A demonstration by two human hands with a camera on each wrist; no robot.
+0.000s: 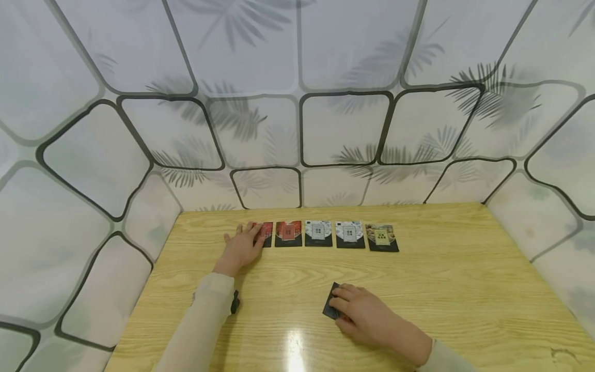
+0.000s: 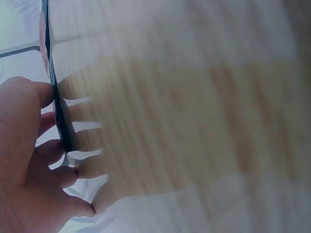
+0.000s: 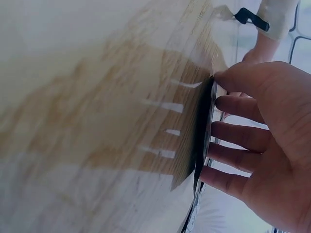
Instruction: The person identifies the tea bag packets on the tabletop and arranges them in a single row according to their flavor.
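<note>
On the table, my left hand rests with fingers spread over the leftmost red-and-black flat packet, covering its left part. In the left wrist view, the thumb and fingertips touch that packet, seen edge-on. My right hand is nearer the front, holding a dark flat packet between thumb and fingers and hiding much of it. From the right wrist, this packet appears edge-on, with the fingertips along it close over the wood.
Right of the left hand, a row continues with another red packet, two white-and-black packets and a yellow-labelled packet. The wooden table meets a patterned wall behind. A black strap piece is at the left wrist.
</note>
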